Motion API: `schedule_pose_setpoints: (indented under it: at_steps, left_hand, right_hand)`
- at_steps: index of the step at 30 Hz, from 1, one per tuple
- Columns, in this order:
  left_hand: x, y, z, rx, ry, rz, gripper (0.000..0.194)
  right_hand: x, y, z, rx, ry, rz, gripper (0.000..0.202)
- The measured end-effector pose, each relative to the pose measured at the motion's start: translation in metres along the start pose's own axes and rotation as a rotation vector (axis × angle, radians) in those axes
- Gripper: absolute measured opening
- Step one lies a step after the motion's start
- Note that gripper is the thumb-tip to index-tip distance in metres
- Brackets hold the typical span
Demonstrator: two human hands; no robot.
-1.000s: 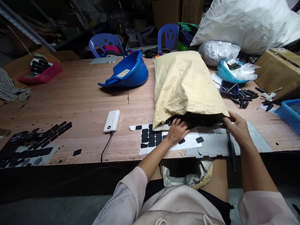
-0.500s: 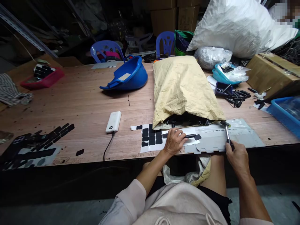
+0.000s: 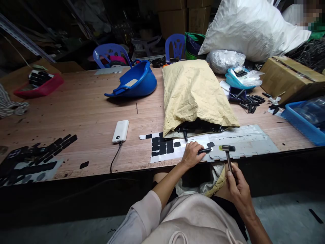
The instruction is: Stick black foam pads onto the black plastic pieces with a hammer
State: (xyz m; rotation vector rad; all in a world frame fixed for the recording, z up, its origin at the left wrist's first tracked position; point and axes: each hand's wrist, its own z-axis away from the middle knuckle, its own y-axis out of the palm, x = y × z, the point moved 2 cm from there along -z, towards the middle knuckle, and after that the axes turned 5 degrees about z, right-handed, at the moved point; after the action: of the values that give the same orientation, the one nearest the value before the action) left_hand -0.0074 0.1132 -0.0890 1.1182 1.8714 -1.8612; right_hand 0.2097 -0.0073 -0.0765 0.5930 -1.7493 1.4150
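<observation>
At the table's front edge, my left hand is closed on a slim black tube-like piece that points to the right. My right hand grips the handle of a small hammer with a dark head and a yellow end facing left. The hammer head is held just right of the black piece, apart from it. Under and beside my left hand lies a white sheet bearing several black rounded patches. A loose black patch lies between the piece and the grey board.
A yellowish sack lies behind my hands, its dark mouth full of black pieces. A white power bank with a cable, a blue basin, a pile of black pieces, a blue tray and a cardboard box stand around.
My right hand has brought the hammer left, from over the grey board to near the black piece's tip, and turned it. My left hand, still on the piece, has shifted slightly right and down.
</observation>
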Motion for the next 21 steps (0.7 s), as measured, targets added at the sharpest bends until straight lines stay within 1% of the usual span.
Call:
schedule_pose_setpoints:
  at_steps: [5, 8, 11, 13, 17, 21]
  left_hand:
    - [0.002, 0.000, -0.001, -0.027, -0.041, 0.050, 0.015]
    - [0.002, 0.000, -0.002, -0.022, -0.047, 0.069, 0.014]
    - [0.003, 0.000, -0.004, -0.006, -0.058, 0.089, 0.013]
    - [0.004, 0.000, -0.005, -0.006, -0.061, 0.099, 0.014]
    - [0.005, 0.001, -0.006, -0.010, -0.065, 0.111, 0.015]
    - [0.005, 0.001, -0.005, 0.002, -0.057, 0.108, 0.015]
  right_hand:
    - [0.002, 0.011, 0.000, 0.083, -0.055, 0.069, 0.042]
    - [0.002, 0.020, 0.001, 0.030, -0.090, 0.116, 0.048]
    - [0.000, 0.028, 0.001, -0.026, -0.191, 0.122, 0.051]
    - [-0.001, 0.032, 0.000, -0.030, -0.252, 0.121, 0.050]
    - [0.000, 0.034, -0.002, -0.007, -0.329, 0.139, 0.050]
    - [0.003, 0.034, 0.000, -0.049, -0.403, 0.145, 0.051]
